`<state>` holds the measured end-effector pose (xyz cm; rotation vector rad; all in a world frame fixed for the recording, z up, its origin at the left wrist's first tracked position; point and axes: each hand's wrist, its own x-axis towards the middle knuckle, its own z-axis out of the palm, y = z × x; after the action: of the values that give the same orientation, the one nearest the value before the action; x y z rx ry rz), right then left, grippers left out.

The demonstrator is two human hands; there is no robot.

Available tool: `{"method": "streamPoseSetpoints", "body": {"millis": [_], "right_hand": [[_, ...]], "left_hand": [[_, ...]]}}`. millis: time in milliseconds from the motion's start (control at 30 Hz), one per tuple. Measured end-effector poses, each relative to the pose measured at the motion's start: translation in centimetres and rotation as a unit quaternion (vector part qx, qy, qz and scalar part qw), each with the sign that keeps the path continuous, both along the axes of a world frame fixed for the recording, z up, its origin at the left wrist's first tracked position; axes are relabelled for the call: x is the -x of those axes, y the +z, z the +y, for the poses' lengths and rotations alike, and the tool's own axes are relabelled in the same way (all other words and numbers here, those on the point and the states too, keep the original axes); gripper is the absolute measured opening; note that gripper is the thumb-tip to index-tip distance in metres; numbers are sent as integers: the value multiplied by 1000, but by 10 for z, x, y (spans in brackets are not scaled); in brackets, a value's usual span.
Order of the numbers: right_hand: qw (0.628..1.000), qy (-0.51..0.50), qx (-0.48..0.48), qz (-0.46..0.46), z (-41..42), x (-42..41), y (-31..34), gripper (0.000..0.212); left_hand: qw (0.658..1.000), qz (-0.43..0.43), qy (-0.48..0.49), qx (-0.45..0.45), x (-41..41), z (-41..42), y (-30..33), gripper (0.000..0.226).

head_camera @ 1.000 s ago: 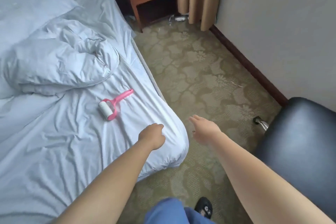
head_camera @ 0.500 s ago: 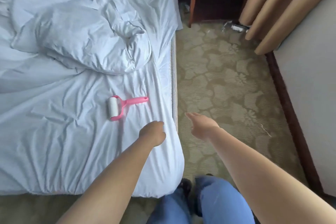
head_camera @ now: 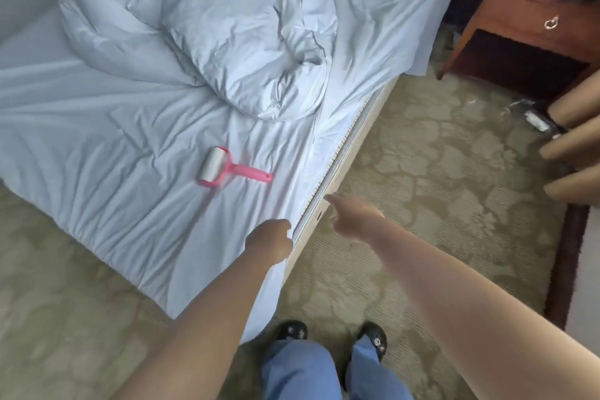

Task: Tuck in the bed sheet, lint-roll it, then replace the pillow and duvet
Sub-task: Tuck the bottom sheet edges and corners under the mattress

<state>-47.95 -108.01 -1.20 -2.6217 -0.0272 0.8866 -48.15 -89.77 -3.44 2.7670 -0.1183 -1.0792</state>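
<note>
A pale blue bed sheet (head_camera: 130,178) covers the mattress, wrinkled, with its right edge lying loose along the mattress side seam (head_camera: 337,159). My left hand (head_camera: 271,240) is curled at that sheet edge near the bed's front corner and grips the fabric. Just to its right, my right hand (head_camera: 352,214) is held over the carpet with fingers stretched toward the mattress side, holding nothing. A pink lint roller (head_camera: 227,169) lies on the sheet beyond my left hand. The crumpled duvet (head_camera: 250,42) is bunched further up the bed. I cannot pick out a separate pillow.
A dark wooden nightstand (head_camera: 532,19) stands at the upper right beside the bed. Beige curtain folds (head_camera: 571,146) hang at the right edge, with small clutter on the floor below them. Patterned green carpet (head_camera: 438,188) runs alongside the bed. My black shoes (head_camera: 292,330) stand at the corner.
The view has swung left so the bed lies diagonally. My left hand has moved from the sheet's top to its right edge. My right hand has come closer to the mattress side.
</note>
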Motion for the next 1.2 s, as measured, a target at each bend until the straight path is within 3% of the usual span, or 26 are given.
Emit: {"method": "streamPoseSetpoints", "body": {"millis": [100,400,600,867,1100,1200], "right_hand": [[999,36,9,12,-10,-15,-12,58],[989,143,25,8,10,-49,-61,60],[955,292,49,-18,12,-64,-94,54],[892,436,40,-114,-9,-78,-134,57],[863,471,-23,-182,-19,-57,-173,63],[822,465,-98,-314,-13,-66,-197,61]], "left_hand": [[999,5,33,9,1,-18,-9,27],[991,-26,132,12,1,-22,-57,40],[982,-18,189,6,25,-28,-94,44],[941,-90,324,-44,43,-67,-127,56],[927,-166,321,-94,52,-97,-155,64],[915,-240,294,-139,51,-88,-174,60]]}}
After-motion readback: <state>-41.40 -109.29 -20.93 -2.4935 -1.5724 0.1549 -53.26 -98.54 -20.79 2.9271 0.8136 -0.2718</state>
